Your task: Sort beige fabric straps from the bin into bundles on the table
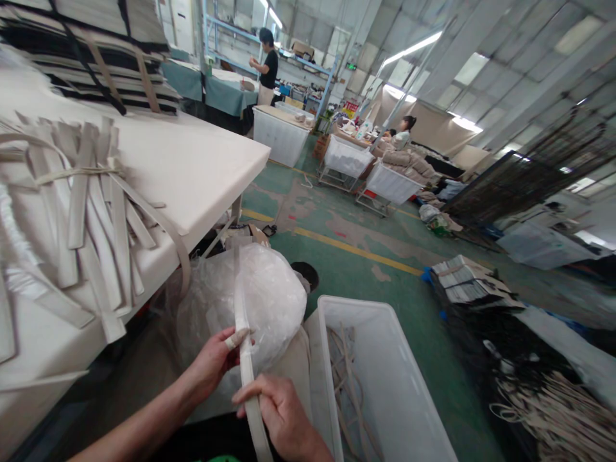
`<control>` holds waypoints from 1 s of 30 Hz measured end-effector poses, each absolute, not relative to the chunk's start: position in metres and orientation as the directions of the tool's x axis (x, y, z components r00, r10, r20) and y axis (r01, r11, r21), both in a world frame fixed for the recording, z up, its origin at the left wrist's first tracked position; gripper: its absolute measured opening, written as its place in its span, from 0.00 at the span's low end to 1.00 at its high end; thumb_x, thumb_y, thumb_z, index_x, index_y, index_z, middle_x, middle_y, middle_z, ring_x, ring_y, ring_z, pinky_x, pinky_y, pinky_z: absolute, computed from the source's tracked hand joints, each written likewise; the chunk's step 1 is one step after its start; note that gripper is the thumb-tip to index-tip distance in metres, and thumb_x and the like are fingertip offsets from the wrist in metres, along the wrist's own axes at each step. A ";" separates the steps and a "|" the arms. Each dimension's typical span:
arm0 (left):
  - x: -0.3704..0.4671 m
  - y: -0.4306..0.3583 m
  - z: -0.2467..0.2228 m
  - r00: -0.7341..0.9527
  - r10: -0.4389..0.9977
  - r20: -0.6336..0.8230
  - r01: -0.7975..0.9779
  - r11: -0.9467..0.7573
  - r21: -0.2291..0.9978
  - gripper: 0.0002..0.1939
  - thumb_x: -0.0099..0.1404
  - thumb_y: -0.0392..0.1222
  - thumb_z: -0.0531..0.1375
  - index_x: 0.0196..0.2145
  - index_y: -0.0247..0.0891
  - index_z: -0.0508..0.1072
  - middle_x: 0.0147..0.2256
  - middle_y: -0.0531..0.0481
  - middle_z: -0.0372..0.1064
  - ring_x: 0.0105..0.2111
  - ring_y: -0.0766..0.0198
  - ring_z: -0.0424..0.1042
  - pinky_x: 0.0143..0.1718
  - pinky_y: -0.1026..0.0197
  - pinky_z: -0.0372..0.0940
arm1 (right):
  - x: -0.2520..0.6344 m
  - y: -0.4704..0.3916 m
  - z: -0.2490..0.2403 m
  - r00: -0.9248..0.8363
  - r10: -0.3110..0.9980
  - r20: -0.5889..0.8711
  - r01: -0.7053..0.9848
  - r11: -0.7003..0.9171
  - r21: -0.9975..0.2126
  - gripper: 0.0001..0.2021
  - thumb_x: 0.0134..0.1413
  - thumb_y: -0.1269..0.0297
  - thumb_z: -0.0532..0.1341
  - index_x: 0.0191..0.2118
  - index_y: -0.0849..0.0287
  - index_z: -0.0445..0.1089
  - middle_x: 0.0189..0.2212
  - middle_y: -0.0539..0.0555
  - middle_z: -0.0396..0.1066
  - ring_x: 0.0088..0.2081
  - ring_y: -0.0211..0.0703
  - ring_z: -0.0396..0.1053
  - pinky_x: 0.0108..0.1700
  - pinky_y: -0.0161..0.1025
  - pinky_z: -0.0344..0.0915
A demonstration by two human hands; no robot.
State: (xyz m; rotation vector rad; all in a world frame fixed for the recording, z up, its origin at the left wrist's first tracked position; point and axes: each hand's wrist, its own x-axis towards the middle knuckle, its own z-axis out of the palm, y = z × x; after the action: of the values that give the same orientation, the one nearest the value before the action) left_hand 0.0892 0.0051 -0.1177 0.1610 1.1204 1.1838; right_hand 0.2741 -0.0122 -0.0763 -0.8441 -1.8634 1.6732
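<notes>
A long off-white fabric strap [247, 362] runs up and down in front of me, its upper end over a clear plastic bag [276, 289]. My left hand [224, 353] pinches the strap at its middle; a finger has a pale wrapping on it. Lower down, my right hand [279, 404] is closed round the same strap, thumb and fingers on either side. To the left, a tied bundle of similar straps [91, 205] lies on the cream-covered table [212, 160], some ends hanging over its edge.
A white plastic bin [399, 359] with a few straps in it stands at my right. Stacked fabric pieces [110, 64] rest on the table's far left. More straps [553, 410] lie in a heap at the lower right. Two people are farther back, near wheeled bins [346, 157].
</notes>
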 end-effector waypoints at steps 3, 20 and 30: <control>0.087 0.006 -0.117 -0.067 0.802 -0.593 -0.656 0.412 0.633 0.26 0.38 0.54 0.78 0.30 0.35 0.80 0.26 0.49 0.75 0.24 0.66 0.67 0.26 0.66 0.63 | 0.272 -0.009 -0.068 -0.720 0.688 0.086 0.085 0.211 -0.974 0.20 0.56 0.79 0.51 0.43 0.55 0.78 0.44 0.53 0.79 0.46 0.41 0.75 0.52 0.37 0.66; 0.102 -0.004 -0.131 0.105 0.821 -0.561 -0.462 0.540 0.704 0.24 0.46 0.58 0.73 0.27 0.33 0.77 0.19 0.53 0.67 0.17 0.72 0.60 0.21 0.68 0.55 | 0.262 -0.007 -0.120 -0.457 0.888 -0.050 0.133 0.013 -0.991 0.17 0.65 0.50 0.58 0.38 0.58 0.77 0.25 0.52 0.74 0.24 0.40 0.71 0.30 0.35 0.67; 0.105 -0.008 -0.135 0.121 0.762 -0.636 -0.334 0.635 0.696 0.29 0.43 0.63 0.72 0.32 0.34 0.77 0.25 0.46 0.75 0.19 0.67 0.68 0.22 0.66 0.52 | 0.261 0.014 -0.107 -0.266 0.961 -0.072 0.163 -0.029 -0.986 0.18 0.60 0.49 0.60 0.35 0.59 0.78 0.43 0.58 0.75 0.47 0.49 0.70 0.51 0.40 0.65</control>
State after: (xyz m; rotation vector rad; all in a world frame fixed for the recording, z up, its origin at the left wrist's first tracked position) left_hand 0.1046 -0.0079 -0.1346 0.4341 1.2004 0.8378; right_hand 0.2611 0.0141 -0.1074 -1.2236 -1.5082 1.3708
